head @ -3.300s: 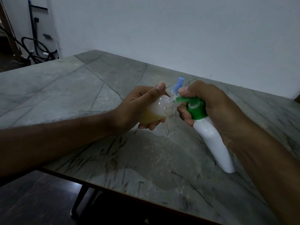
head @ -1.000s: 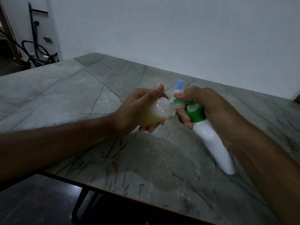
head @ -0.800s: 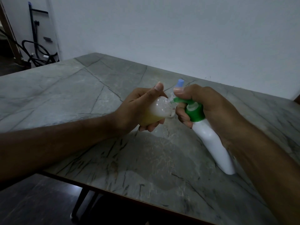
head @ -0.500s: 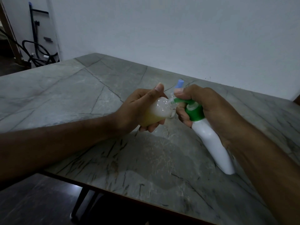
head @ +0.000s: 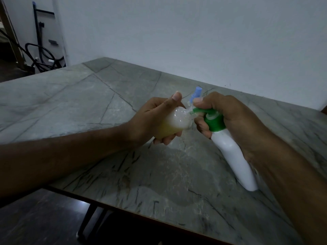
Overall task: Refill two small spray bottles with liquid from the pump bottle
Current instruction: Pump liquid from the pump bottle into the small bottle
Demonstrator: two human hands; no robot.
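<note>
One pump bottle [head: 231, 152] gripped by the right hand [head: 228, 117] leans its nozzle left into one tilted spray bottle [head: 172, 124] clasped in the left hand [head: 152, 119].

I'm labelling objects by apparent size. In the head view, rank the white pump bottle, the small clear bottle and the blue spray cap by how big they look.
Largest to smallest:
1. white pump bottle
2. small clear bottle, partly hidden in the left hand
3. blue spray cap, mostly hidden
</note>
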